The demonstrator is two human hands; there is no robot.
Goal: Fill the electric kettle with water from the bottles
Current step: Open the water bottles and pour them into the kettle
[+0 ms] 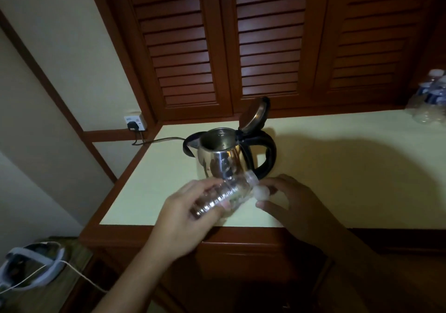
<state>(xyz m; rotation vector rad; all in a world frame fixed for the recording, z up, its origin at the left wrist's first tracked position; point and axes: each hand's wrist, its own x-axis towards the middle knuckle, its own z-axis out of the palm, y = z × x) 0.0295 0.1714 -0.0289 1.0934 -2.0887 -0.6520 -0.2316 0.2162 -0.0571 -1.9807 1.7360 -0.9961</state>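
A steel electric kettle (222,160) with a black handle stands on the pale countertop (337,167), its lid (254,114) flipped up and its mouth showing. In front of it my left hand (183,218) grips a clear plastic bottle (231,192), tilted so its neck points up and right toward the kettle's base. My right hand (287,199) is just right of the bottle's neck and pinches the small white cap (261,193) between thumb and fingers. The cap is off the neck.
More water bottles (432,95) stand in plastic wrap at the far right of the counter. The kettle's black cord (159,140) runs left to a wall socket (135,122). Louvred wooden doors (265,47) back the counter. A white-corded object (31,269) lies lower left.
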